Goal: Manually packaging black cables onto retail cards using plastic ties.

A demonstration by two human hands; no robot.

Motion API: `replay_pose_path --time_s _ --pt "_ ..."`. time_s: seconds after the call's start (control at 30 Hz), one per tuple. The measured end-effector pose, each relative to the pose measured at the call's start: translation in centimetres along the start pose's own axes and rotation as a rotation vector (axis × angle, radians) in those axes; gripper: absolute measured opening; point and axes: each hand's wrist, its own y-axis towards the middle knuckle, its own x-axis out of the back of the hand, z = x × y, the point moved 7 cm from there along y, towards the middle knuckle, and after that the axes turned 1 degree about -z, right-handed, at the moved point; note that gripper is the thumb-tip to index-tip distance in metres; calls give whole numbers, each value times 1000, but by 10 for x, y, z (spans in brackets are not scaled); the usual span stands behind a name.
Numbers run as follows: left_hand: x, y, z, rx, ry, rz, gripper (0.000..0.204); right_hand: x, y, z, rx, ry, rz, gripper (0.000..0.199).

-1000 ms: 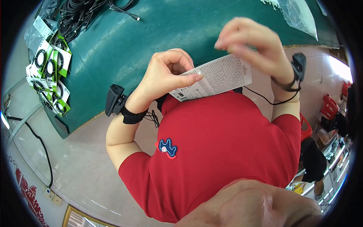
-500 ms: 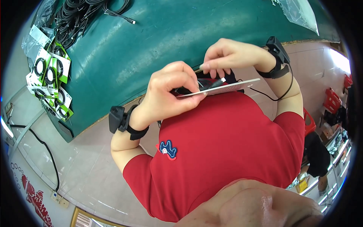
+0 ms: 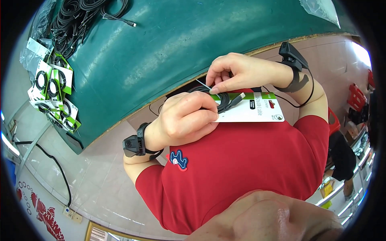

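Note:
A white and green cardboard backing card (image 3: 253,112) is held in front of my chest, its printed face turned up. On it lies a coiled black cable (image 3: 226,103) with its metal-tipped plug pointing right. My left hand (image 3: 187,116) is closed over the card's left end and the coil, hiding part of both. My right hand (image 3: 231,74) is at the coil's upper edge, thumb and fingers pinched at a thin pale strip (image 3: 204,85) that looks like a tie. The strip sticks out up and left from the fingertips; its other end is hidden.
Behind my hands is the edge of a green-topped table (image 3: 161,60). Carded cables (image 3: 52,88) are piled at its left end, near a heap of loose black cables (image 3: 76,20). A clear plastic bag (image 3: 321,12) lies far right. Red stools (image 3: 356,98) stand on the floor at right.
The card has tilted from nearly edge-on to face up, showing the coil and print. My right hand has come down and left to the strip at the coil; my left hand has moved slightly lower.

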Motion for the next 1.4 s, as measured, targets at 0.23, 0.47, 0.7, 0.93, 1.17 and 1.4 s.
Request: replay_pose_path --time_s 0.23,0.47,0.7,0.93,1.17,1.4 --pt "-3 1 -1 51 -10 90 25 -4 9 4 -123 -225 -12 23" --pt "-3 0 5 50 -20 54 25 -3 8 10 -11 -35 -31 13" --pt "10 3 22 67 -20 -76 26 14 -12 51 544 -204 -269 6" --pt "11 3 26 92 -41 -75 24 11 -26 75 867 -549 -257 10" --pt "15 1 33 140 -56 -57 21 15 -23 74 859 -597 -244 10" --pt "15 4 38 162 -76 -61 20 14 -21 74 864 -655 -242 10"
